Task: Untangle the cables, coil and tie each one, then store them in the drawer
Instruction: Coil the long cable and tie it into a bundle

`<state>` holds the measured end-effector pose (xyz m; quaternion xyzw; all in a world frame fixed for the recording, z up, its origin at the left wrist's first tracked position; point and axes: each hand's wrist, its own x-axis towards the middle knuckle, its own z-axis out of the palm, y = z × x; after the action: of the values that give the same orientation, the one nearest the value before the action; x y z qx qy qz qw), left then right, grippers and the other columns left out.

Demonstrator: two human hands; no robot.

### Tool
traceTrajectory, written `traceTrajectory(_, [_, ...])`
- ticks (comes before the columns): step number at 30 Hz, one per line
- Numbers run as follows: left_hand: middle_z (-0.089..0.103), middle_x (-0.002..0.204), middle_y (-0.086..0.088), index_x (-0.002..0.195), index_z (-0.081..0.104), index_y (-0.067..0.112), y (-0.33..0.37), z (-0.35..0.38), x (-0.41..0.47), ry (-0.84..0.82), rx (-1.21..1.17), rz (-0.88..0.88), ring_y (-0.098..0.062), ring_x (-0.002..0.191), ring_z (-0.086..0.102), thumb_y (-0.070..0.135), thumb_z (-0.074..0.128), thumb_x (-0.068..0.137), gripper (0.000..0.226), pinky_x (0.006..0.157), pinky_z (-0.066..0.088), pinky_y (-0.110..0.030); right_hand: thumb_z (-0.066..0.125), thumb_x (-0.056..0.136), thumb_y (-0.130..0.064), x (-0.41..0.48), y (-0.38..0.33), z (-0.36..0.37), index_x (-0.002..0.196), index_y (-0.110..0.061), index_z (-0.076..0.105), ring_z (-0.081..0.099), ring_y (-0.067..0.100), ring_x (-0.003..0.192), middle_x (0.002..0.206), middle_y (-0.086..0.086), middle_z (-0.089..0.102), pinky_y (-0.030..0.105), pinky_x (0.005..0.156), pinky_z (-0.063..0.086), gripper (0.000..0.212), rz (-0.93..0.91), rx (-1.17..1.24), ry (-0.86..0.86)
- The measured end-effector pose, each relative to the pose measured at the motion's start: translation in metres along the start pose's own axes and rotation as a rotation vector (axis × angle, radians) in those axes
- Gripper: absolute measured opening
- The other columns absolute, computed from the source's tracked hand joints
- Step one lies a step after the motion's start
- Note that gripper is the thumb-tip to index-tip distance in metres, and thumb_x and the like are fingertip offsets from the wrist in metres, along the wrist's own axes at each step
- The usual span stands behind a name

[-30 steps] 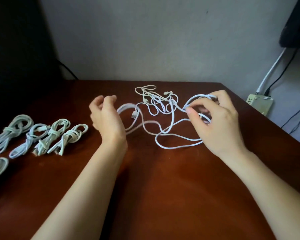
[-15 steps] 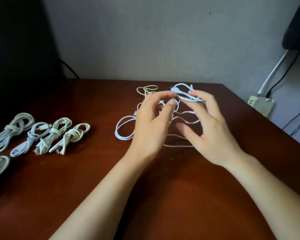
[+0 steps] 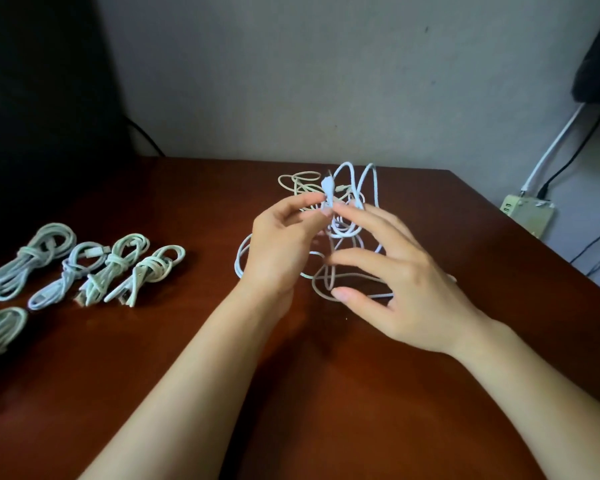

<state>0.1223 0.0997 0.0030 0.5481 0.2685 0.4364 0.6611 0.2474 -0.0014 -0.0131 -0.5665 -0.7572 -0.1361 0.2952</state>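
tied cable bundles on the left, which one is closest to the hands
The rightmost bundle in the row; it lies nearest the left hand, the others farther left.

One camera only, worn on the person's head, looking forward and down across the wooden table (image 3: 326,410) toward the grey wall (image 3: 291,81) behind its far edge. It sits close: both forearms enter from the near edge and fill the lower frame. The table's far right corner is in view; its left side runs out of frame.
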Motion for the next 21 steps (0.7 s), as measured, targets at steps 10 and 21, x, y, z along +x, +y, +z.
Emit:
traceTrajectory(10, [0.07, 0.071, 0.007, 0.106, 0.061, 0.015, 0.008, -0.012, 0.007, 0.014, -0.303, -0.043, -0.003, 0.058, 0.062, 0.003, 0.055, 0.092, 0.019, 0.06, 0.047, -0.017, 0.056, 0.089, -0.027, 0.001, -0.002, -0.004, 0.126, -0.012, 0.058, 0.056, 0.014, 0.107, 0.13, 0.001, 0.047, 0.023, 0.097, 0.043, 0.039, 0.1, 0.03, 0.255])
traceTrajectory(21, [0.055, 0.073, 0.002, 0.125, 0.056, 0.002, 0.003, -0.003, 0.003, -0.368, -0.274, -0.086, -0.008, 0.058, 0.052, -0.006, 0.04, 0.094, 0.036, 0.059, 0.049, -0.018, 0.048, 0.093, -0.031, 0.004, 0.004, -0.004, 0.137, -0.006, 0.045, 0.04, 0.023, 0.13, 0.137, 0.006, 0.04, 0.021, 0.111, 0.025, 0.05, 0.239, -0.006, 0.444])
